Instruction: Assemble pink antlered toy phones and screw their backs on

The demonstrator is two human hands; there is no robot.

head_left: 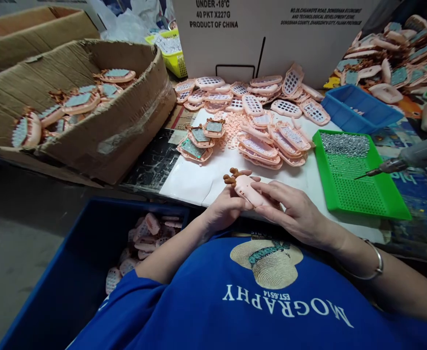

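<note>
Both my hands hold one pink plastic toy shell [248,188] with small brown antlers at its far end, just above the near edge of the white work board [191,181]. My left hand [225,208] grips it from the left, fingers curled under it. My right hand [293,210] lies over its near end, fingers pressed on top. A silver bangle [376,265] sits on my right wrist.
Piles of pink shells [272,141] and keypad parts [252,95] cover the board. A green tray [377,206] of screws and an electric screwdriver [408,158] lie right, a blue tray [359,108] behind. A cardboard box [126,124] of finished pieces stands left; a blue crate [82,253] sits below.
</note>
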